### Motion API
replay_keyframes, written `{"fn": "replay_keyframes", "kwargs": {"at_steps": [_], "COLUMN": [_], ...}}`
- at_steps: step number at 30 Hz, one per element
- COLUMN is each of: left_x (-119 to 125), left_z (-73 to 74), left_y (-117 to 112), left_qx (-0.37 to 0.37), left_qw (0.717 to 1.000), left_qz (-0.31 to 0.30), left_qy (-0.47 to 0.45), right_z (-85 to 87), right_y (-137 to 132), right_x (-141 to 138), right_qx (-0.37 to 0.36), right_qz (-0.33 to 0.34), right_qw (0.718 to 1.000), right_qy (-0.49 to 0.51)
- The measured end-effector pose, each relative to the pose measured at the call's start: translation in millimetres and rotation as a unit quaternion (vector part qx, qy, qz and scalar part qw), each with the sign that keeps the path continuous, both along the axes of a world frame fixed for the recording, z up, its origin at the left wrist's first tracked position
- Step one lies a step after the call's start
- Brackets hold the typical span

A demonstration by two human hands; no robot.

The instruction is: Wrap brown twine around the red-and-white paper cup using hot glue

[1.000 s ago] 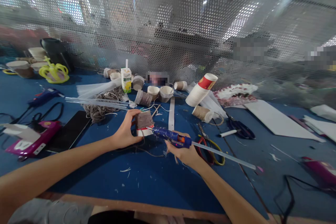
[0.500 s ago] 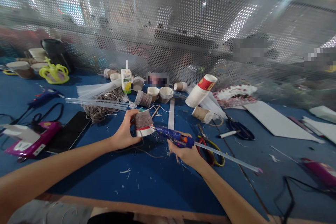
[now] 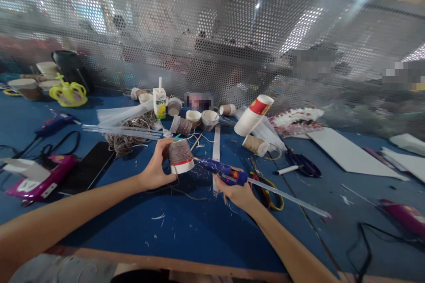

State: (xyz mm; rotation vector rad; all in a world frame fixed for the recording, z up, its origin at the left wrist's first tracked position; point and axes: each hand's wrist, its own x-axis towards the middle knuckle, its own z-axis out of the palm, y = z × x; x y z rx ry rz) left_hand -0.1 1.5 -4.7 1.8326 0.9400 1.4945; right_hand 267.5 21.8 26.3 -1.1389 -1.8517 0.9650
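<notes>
My left hand (image 3: 156, 167) is closed round a paper cup (image 3: 180, 156) that is wrapped in brown twine, with a red and white band at its lower end. It holds the cup upside down above the blue table (image 3: 186, 225). My right hand (image 3: 236, 191) grips a blue glue gun (image 3: 222, 171) with a long clear glue stick (image 3: 292, 201) trailing out to the right. The gun's nozzle points at the cup's right side, very close to it. A loose strand of twine hangs from the cup down to the table.
Other twine-wrapped cups (image 3: 255, 144), a stack of paper cups (image 3: 253, 115), a milk carton (image 3: 160, 101), a pile of twine (image 3: 130, 135), scissors (image 3: 265, 185), a black phone (image 3: 86, 167), a pink glue gun (image 3: 40, 179) and cables lie around. A perforated metal screen (image 3: 212, 31) backs the table.
My left hand has lifted and turned the cup a little. The glue gun in my right hand has drawn slightly to the right and up, its nozzle still near the cup.
</notes>
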Motion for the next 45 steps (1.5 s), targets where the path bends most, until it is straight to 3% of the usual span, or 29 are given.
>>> {"fn": "replay_keyframes", "kwargs": {"at_steps": [10, 14, 16, 21, 27, 30, 36, 38, 41, 45], "left_x": [1, -1, -1, -1, 2, 3, 4, 4, 3, 2], "left_z": [1.4, -1.9, -3.4, 1.6, 9.4, 8.7, 9.1, 9.2, 8.4, 5.4], "left_y": [-2, -1, -1, -3, -5, -5, -4, -4, -5, -5], "left_qx": [0.011, 0.042, 0.036, 0.053, 0.059, 0.047, 0.081, 0.085, 0.078, 0.058], "left_qw": [0.999, 0.999, 0.999, 0.993, 0.977, 0.973, 0.963, 0.961, 0.96, 0.962], "left_qz": [-0.022, -0.016, -0.001, 0.058, 0.121, 0.131, 0.131, 0.136, 0.142, 0.142], "left_qy": [-0.021, -0.01, 0.009, 0.083, 0.163, 0.183, 0.222, 0.226, 0.229, 0.228], "right_z": [-3.1, 2.4, 6.6, 9.0, -0.2, -1.4, 16.4, 24.7, 31.2, 26.7], "right_y": [-1, 5, 9, 17, 24, 21, -8, -21, -36, -46], "right_x": [-19, -14, -8, 4, 14, 12, -11, -19, -28, -36], "right_qx": [0.003, 0.069, 0.125, 0.191, 0.257, 0.296, 0.307, 0.311, 0.306, 0.213], "right_qz": [-0.011, -0.038, -0.081, -0.185, -0.188, -0.187, -0.118, -0.045, 0.095, 0.232], "right_qw": [1.0, 0.992, 0.969, 0.845, 0.828, 0.838, 0.91, 0.93, 0.934, 0.933], "right_qy": [-0.026, -0.098, -0.197, -0.464, -0.461, -0.419, -0.254, -0.193, -0.158, -0.173]}}
